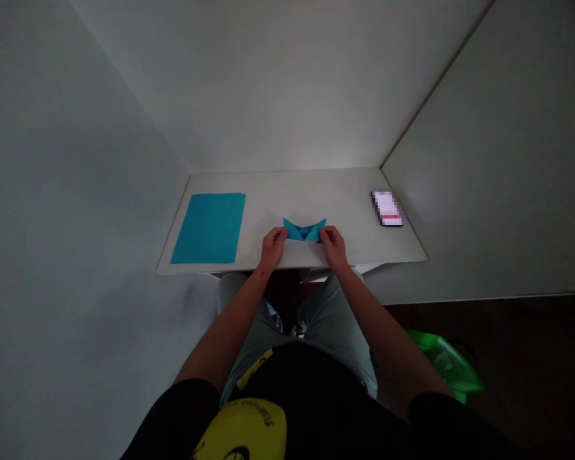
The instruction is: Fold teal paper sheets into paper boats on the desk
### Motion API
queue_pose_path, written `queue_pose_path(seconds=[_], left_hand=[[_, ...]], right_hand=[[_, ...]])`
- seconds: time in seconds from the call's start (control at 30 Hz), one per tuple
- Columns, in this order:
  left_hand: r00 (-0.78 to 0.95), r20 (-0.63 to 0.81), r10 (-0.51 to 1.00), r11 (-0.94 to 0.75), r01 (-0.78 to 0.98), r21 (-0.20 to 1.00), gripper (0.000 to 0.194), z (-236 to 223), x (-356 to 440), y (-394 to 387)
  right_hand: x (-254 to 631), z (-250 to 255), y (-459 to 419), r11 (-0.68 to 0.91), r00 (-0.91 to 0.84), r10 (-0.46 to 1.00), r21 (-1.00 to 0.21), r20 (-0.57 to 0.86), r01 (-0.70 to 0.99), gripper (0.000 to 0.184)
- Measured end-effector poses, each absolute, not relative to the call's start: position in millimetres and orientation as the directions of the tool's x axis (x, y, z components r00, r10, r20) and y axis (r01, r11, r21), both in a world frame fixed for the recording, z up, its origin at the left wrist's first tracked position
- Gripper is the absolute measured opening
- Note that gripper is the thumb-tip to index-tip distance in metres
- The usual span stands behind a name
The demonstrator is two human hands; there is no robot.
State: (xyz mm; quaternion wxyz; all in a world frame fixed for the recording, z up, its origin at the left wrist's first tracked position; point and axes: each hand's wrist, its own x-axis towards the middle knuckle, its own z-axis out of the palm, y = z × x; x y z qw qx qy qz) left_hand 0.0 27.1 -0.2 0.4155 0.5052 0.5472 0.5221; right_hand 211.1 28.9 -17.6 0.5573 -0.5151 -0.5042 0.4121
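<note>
A small folded blue paper boat (296,232), with two raised pointed ends and a darker fold in its middle, is held just over the front part of the white table (273,191). My left hand (273,248) pinches its left end between thumb and fingers. At the opposite end, my right hand (334,246) grips the paper in the same way. Both sets of fingers are closed, and the fingertips are partly hidden by the paper.
Blue paper sheets (209,229) lie stacked on the table's left. A phone (388,208) with a lit, blurred screen rests at the right edge. White walls border the table behind and at both sides. A green plastic bag (448,364) is on the dark floor, lower right.
</note>
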Motion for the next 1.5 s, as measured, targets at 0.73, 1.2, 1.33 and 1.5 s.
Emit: queue_pose_path(seconds=[0.73, 1.2, 1.33, 1.5], left_hand=[[-0.024, 0.001, 1.000, 0.002, 0.126, 0.992, 0.031, 2, -8, 26], [-0.233, 0.062, 0.971, -0.077, -0.057, 0.995, 0.062, 1, -6, 30], [-0.252, -0.033, 0.967, -0.008, -0.161, 0.987, 0.063, -1, -6, 33], [-0.291, -0.123, 0.949, 0.055, -0.230, 0.972, 0.061, -1, -12, 37]], right_hand=[[212, -19, 24, 0.062, 0.065, 0.996, -0.994, 0.068, 0.085, 0.054], [213, -14, 23, 0.062, 0.086, 0.993, -0.986, 0.076, 0.152, 0.067], [213, -12, 21, 0.029, 0.100, 0.994, -0.984, 0.047, 0.176, 0.081], [212, -7, 17, 0.060, 0.009, 0.998, -0.988, 0.062, 0.139, 0.080]])
